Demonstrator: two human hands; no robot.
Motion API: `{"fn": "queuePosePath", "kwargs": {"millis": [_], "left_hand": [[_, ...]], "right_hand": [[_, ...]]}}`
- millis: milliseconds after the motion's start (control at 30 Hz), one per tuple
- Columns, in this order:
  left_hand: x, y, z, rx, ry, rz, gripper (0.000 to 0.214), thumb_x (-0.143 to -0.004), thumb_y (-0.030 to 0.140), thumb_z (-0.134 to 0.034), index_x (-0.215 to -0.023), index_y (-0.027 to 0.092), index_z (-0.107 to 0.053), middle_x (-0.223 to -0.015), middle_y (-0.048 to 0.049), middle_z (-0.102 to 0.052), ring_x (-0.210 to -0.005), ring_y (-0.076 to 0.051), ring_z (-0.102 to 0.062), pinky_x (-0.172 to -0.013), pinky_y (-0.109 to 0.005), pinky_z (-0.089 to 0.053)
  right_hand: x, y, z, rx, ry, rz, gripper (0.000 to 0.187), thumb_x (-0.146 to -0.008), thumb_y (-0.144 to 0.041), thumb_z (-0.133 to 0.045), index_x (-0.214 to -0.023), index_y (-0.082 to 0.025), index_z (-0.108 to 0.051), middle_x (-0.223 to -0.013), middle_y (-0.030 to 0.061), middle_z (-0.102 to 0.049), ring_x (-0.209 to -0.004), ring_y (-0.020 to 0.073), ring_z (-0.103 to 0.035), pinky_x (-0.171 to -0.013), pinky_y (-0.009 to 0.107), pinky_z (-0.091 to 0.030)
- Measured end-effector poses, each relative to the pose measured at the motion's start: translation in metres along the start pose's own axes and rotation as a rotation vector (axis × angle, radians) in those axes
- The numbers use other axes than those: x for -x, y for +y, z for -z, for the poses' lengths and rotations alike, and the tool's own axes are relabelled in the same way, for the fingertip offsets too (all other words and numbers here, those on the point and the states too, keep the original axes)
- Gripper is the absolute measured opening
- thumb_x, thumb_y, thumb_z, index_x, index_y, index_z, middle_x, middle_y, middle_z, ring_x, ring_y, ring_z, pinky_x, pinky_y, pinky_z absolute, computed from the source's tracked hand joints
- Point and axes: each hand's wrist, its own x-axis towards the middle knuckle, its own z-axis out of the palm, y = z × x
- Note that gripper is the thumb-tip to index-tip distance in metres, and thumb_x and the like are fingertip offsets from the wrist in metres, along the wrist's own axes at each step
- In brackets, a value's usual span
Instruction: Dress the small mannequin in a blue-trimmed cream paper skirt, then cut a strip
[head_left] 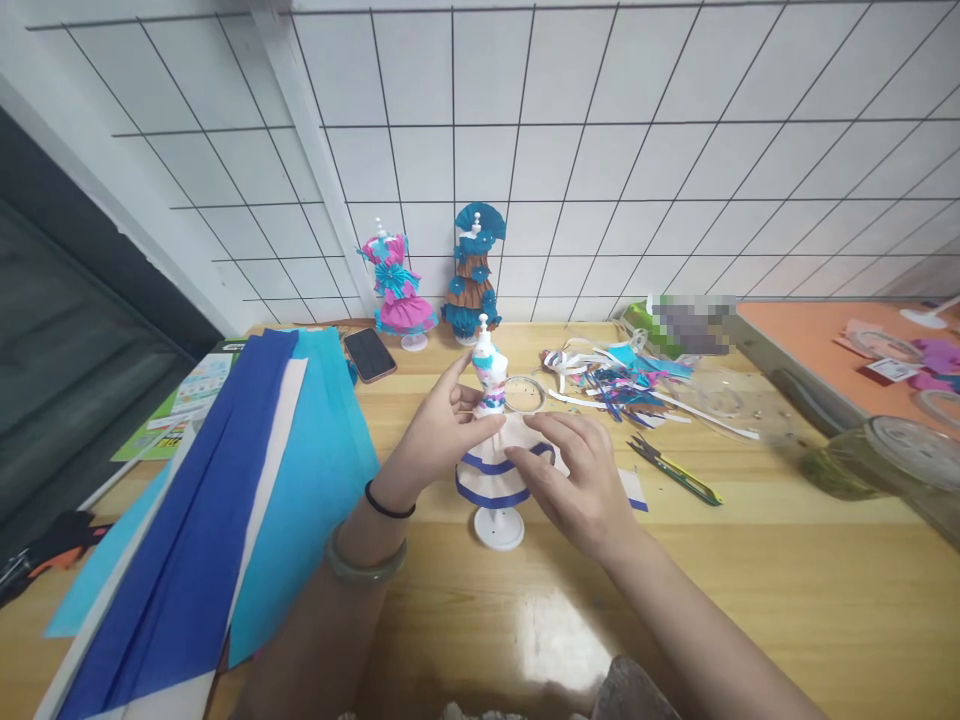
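Note:
A small white dress-form mannequin (491, 375) stands upright on its round base (499, 528) in front of me. It wears a teal and white top and a tiered white skirt (491, 482) with dark blue edging that looks like crepe paper. My left hand (442, 430) is closed around the waist from the left, its thumb lying across the front. From the right, my right hand (574, 475) has its thumb and index finger at the skirt's upper tier, with skirt material between them. The fingertips partly cover the skirt.
Blue and turquoise crepe paper sheets (315, 440) lie at left near a phone (370, 356). Two dressed mannequins, one pink (397, 290) and one brown-teal (472, 275), stand by the wall. Behind my right hand are a tape roll (524, 394), paper scraps (622, 375) and thread snips (675, 468).

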Motion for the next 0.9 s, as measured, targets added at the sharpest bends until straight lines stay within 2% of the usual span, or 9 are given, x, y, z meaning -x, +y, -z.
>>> {"fn": "queuePosePath", "kwargs": {"millis": [167, 300, 400, 500, 633, 767, 900], "left_hand": [[0.0006, -0.0003, -0.0027, -0.034, 0.013, 0.028, 0.079, -0.067, 0.017, -0.071, -0.137, 0.016, -0.033, -0.086, -0.0011, -0.055, -0.082, -0.014, -0.058, -0.073, -0.027, -0.045], [0.0016, 0.0011, -0.0014, -0.035, -0.008, 0.027, 0.072, -0.067, 0.018, -0.072, -0.131, 0.017, -0.04, -0.087, -0.0011, -0.053, -0.08, -0.013, -0.058, -0.069, -0.025, -0.045], [0.0026, 0.0025, -0.0016, -0.04, -0.024, 0.023, 0.066, -0.068, 0.019, -0.071, -0.128, 0.017, -0.043, -0.085, -0.0003, -0.052, -0.076, -0.012, -0.057, -0.065, -0.023, -0.044], [0.0027, 0.0024, -0.0036, -0.067, -0.015, 0.024, 0.062, -0.069, 0.018, -0.07, -0.125, 0.016, -0.044, -0.086, -0.0005, -0.051, -0.076, -0.012, -0.057, -0.066, -0.023, -0.044], [0.002, 0.0012, -0.0061, -0.126, -0.002, 0.003, 0.059, -0.069, 0.018, -0.069, -0.122, 0.015, -0.046, -0.088, -0.0018, -0.052, -0.079, -0.012, -0.056, -0.069, -0.024, -0.045], [0.0022, 0.0009, -0.0064, -0.151, -0.015, -0.015, 0.057, -0.069, 0.017, -0.069, -0.122, 0.015, -0.046, -0.088, -0.002, -0.053, -0.079, -0.012, -0.055, -0.066, -0.023, -0.044], [0.0015, -0.0015, -0.0055, -0.161, -0.022, -0.046, 0.06, -0.07, 0.017, -0.068, -0.125, 0.017, -0.043, -0.09, -0.0019, -0.054, -0.079, -0.011, -0.054, -0.068, -0.023, -0.043]], "right_hand": [[-0.0012, -0.0021, 0.0024, -0.068, 0.031, 0.012, 0.018, -0.081, -0.011, -0.061, -0.095, -0.022, -0.058, -0.108, 0.0097, -0.06, -0.101, 0.0249, -0.054, -0.081, 0.044, -0.043], [0.0, -0.003, 0.0039, -0.265, 0.11, -0.166, 0.022, -0.078, -0.007, -0.058, -0.096, -0.02, -0.055, -0.1, 0.01, -0.059, -0.092, 0.0224, -0.056, -0.077, 0.041, -0.046], [0.0008, -0.0036, 0.0037, -0.346, 0.102, -0.246, 0.029, -0.077, -0.005, -0.056, -0.102, -0.019, -0.053, -0.1, 0.011, -0.058, -0.092, 0.0221, -0.056, -0.077, 0.04, -0.046], [-0.0002, -0.0048, 0.0033, -0.229, 0.031, -0.131, 0.033, -0.077, -0.005, -0.056, -0.107, -0.019, -0.053, -0.105, 0.0125, -0.058, -0.097, 0.0247, -0.055, -0.078, 0.042, -0.044], [-0.0036, -0.0067, 0.0036, -0.048, 0.006, -0.003, 0.023, -0.081, -0.009, -0.058, -0.101, -0.019, -0.059, -0.1, 0.0115, -0.062, -0.094, 0.0249, -0.054, -0.074, 0.04, -0.042], [-0.0029, -0.0065, 0.0056, -0.083, 0.045, 0.047, 0.017, -0.084, -0.01, -0.056, -0.1, -0.017, -0.059, -0.09, 0.0091, -0.065, -0.084, 0.0206, -0.054, -0.068, 0.036, -0.041], [0.0003, -0.007, 0.0089, -0.12, 0.052, 0.077, 0.018, -0.086, -0.008, -0.052, -0.101, -0.015, -0.059, -0.09, 0.0099, -0.064, -0.081, 0.0191, -0.054, -0.066, 0.034, -0.04]]}}
